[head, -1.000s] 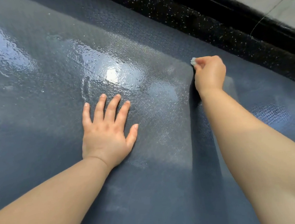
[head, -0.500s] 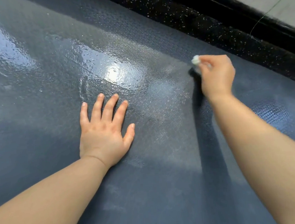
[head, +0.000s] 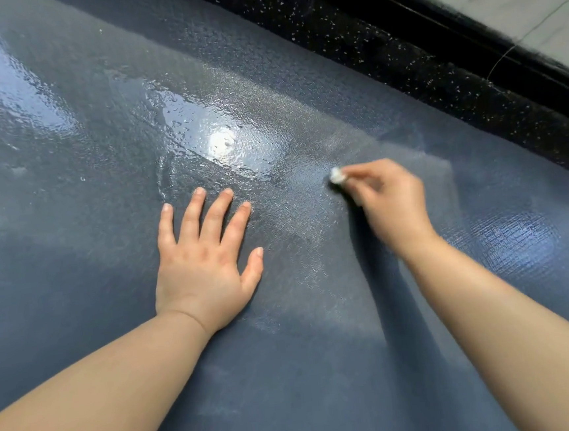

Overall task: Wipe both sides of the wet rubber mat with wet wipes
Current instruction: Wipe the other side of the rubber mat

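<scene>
Rubber mat (head: 74, 268), dark blue-grey and textured, fills nearly all of the head view, glistening wet around a bright glare patch in its middle. The left hand (head: 205, 270) lies flat on the mat, palm down, fingers straight and spread. The right hand (head: 392, 202), blurred, grips a small balled white wet wipe (head: 337, 176) with curled fingers, pressing it onto the mat just right of the glare. A black speckled ledge (head: 399, 50) borders the mat's far edge.

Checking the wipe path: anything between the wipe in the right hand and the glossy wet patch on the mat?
Nothing visible. Bare mat lies between the wipe and the wet patch. The left hand lies flat just nearer the camera, off that line.
</scene>
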Tool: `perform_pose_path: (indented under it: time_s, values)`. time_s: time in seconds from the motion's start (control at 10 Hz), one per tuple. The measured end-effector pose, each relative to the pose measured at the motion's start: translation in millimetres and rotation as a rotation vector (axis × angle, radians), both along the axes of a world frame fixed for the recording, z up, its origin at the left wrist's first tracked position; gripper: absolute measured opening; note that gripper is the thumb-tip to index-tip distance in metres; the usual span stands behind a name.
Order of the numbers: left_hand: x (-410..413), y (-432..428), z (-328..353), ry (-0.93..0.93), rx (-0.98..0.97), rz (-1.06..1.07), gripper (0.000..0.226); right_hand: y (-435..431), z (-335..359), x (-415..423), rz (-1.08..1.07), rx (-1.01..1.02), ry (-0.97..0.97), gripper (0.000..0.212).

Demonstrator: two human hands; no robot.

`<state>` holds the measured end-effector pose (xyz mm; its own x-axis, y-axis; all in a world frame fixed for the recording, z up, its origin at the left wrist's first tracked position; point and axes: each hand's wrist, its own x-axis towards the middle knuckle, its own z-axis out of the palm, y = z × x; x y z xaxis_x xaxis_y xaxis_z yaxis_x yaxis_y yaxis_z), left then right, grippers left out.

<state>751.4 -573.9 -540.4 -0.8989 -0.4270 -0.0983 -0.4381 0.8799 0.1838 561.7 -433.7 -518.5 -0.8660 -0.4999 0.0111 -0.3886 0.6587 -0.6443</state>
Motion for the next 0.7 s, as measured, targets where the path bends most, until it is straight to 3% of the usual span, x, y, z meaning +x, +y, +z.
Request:
perform_pose_path:
  time_s: [0.2,0.3,0.5,0.6,0.7]
  values:
    - [0,0,0,-0.008,0.002,-0.005,0.064,-3,1,-115,-0.582,0.023,0.049,0.021]
    - [-1,0,-1,-0.006,0.005,-0.004,0.063,-23,-6,-116,-0.621,0.110,-0.012,0.020]
    - [-1,-1,0,-0.013,0.004,-0.007,0.064,-79,-16,-2,0.023,0.064,0.101,0.014]
    - [-1,-1,1,-0.011,0.010,-0.011,0.063,-77,-10,8,0.113,0.010,0.021,0.014]
    - [-1,-1,1,-0.008,0.008,-0.011,0.063,-63,1,-44,-0.171,-0.083,0.006,0.018]
